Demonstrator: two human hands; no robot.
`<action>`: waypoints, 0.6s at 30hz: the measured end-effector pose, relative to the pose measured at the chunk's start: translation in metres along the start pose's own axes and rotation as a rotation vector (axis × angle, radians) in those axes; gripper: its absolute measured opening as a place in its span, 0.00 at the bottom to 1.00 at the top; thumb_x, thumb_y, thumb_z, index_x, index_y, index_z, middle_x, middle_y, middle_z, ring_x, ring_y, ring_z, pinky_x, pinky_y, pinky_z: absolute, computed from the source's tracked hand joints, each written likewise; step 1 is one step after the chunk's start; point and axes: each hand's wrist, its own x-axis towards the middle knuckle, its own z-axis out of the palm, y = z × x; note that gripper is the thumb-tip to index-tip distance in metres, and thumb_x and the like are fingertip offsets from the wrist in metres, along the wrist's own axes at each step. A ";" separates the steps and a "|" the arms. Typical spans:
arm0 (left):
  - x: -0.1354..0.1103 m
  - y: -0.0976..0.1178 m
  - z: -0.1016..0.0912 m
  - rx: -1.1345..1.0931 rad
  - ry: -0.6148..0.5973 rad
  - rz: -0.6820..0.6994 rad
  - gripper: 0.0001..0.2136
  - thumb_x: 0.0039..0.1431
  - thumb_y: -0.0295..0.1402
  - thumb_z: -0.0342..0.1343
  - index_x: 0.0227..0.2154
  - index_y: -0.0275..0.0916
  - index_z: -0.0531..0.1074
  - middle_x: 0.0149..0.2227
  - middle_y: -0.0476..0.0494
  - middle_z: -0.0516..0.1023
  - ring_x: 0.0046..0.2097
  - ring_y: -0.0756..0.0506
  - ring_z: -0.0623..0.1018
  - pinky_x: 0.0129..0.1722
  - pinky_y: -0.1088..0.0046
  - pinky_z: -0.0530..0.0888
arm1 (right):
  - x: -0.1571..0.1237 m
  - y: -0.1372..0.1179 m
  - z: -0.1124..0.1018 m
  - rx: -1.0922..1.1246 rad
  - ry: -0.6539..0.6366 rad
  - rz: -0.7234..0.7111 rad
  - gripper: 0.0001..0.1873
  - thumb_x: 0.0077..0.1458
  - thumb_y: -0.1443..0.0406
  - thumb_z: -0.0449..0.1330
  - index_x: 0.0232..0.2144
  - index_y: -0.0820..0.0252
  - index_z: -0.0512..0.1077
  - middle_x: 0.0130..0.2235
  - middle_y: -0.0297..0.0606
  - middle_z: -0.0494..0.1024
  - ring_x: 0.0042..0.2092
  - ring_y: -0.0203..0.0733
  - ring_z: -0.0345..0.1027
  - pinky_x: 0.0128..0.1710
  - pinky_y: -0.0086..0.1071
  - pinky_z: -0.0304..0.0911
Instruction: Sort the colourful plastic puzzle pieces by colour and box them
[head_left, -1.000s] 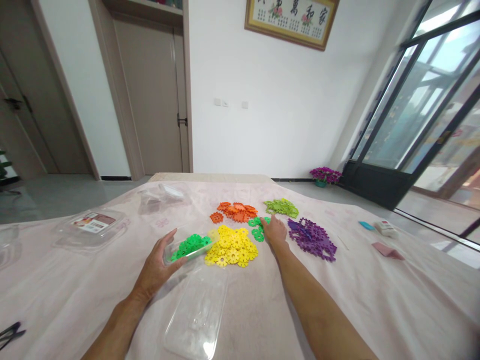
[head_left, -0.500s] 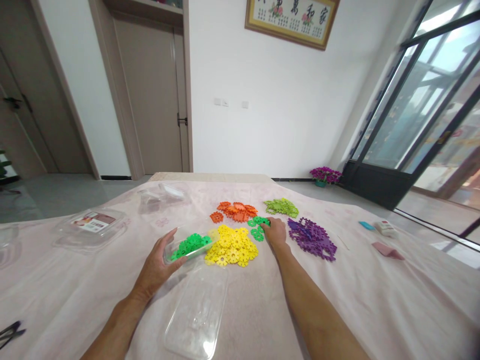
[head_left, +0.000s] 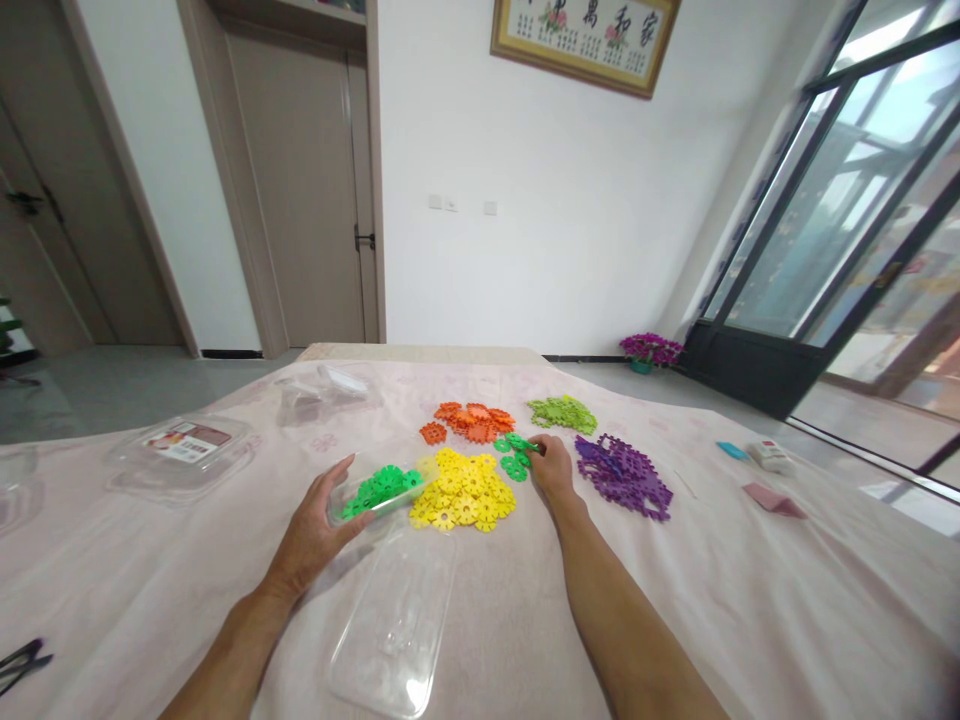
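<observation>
My left hand cups a clear plastic box that holds bright green snowflake pieces. My right hand lies further out, its fingers pinched on loose green pieces on the pink tablecloth. Beside it spread a yellow pile, an orange pile, a lime pile and a purple pile. A clear lid rests in front of the box, between my forearms.
More clear containers stand at the left: one with a label and one further back. Black scissors lie at the left edge. Small objects rest at the right. Beyond the table are doors and a glass wall.
My right hand has drawn slightly back toward me and closed on the loose green pieces. The left hand and the box have stayed in place.
</observation>
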 end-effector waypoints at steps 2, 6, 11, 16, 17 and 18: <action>0.000 0.002 0.000 -0.002 0.012 -0.001 0.35 0.52 0.46 0.65 0.63 0.44 0.64 0.61 0.32 0.72 0.62 0.27 0.73 0.62 0.44 0.69 | -0.001 -0.002 0.001 0.050 -0.025 -0.044 0.12 0.48 0.65 0.58 0.35 0.58 0.79 0.38 0.39 0.76 0.40 0.43 0.69 0.43 0.33 0.64; 0.000 0.003 0.000 0.003 0.002 -0.004 0.35 0.53 0.46 0.64 0.63 0.44 0.63 0.62 0.31 0.70 0.63 0.26 0.72 0.63 0.42 0.67 | -0.001 0.000 0.002 0.073 -0.013 -0.040 0.12 0.47 0.65 0.58 0.33 0.58 0.79 0.38 0.40 0.78 0.40 0.44 0.71 0.45 0.34 0.65; 0.000 -0.001 -0.001 0.007 -0.015 -0.001 0.36 0.54 0.46 0.64 0.64 0.42 0.62 0.63 0.30 0.69 0.63 0.27 0.71 0.64 0.43 0.67 | 0.002 0.010 0.002 0.171 0.069 0.077 0.14 0.46 0.61 0.59 0.33 0.60 0.80 0.36 0.43 0.81 0.39 0.47 0.73 0.42 0.37 0.66; 0.000 0.003 -0.002 0.003 -0.006 -0.007 0.36 0.54 0.46 0.64 0.64 0.43 0.63 0.62 0.30 0.70 0.63 0.27 0.72 0.63 0.43 0.67 | 0.004 0.004 0.005 0.603 0.167 0.294 0.17 0.41 0.56 0.66 0.32 0.62 0.79 0.30 0.41 0.81 0.30 0.44 0.71 0.32 0.36 0.66; 0.000 0.004 -0.002 0.001 -0.004 -0.008 0.36 0.54 0.45 0.64 0.64 0.42 0.63 0.62 0.30 0.70 0.63 0.27 0.72 0.63 0.43 0.67 | 0.003 -0.003 0.007 0.688 0.156 0.301 0.18 0.40 0.55 0.67 0.32 0.62 0.78 0.30 0.40 0.80 0.29 0.42 0.70 0.30 0.35 0.66; 0.000 0.005 -0.002 -0.002 -0.003 -0.008 0.36 0.53 0.45 0.65 0.64 0.42 0.63 0.62 0.30 0.70 0.63 0.27 0.72 0.63 0.43 0.67 | 0.000 -0.013 0.009 0.753 0.125 0.288 0.19 0.40 0.54 0.68 0.31 0.62 0.78 0.29 0.39 0.80 0.28 0.41 0.69 0.29 0.34 0.65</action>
